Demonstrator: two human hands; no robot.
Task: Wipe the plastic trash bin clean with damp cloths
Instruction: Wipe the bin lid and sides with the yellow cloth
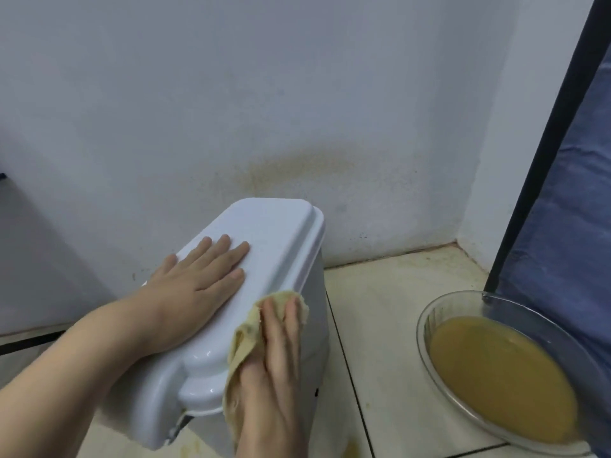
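A white plastic trash bin (277, 226) with a closed lid stands on the tiled floor near the wall, in the middle of the head view. My left hand (198, 285) lies flat on the lid, fingers spread and pointing away from me. My right hand (274, 368) presses a yellowish damp cloth (246, 335) against the lid's right edge, fingers stretched over the cloth. Part of the cloth hangs down under my palm.
A clear glass bowl (439, 309) of murky yellow water sits on the floor at the right. Behind it stands a dark pole (545, 143) with blue fabric (568, 242). A stained white wall (297, 94) is close behind the bin. A grey object (33, 259) stands at the left.
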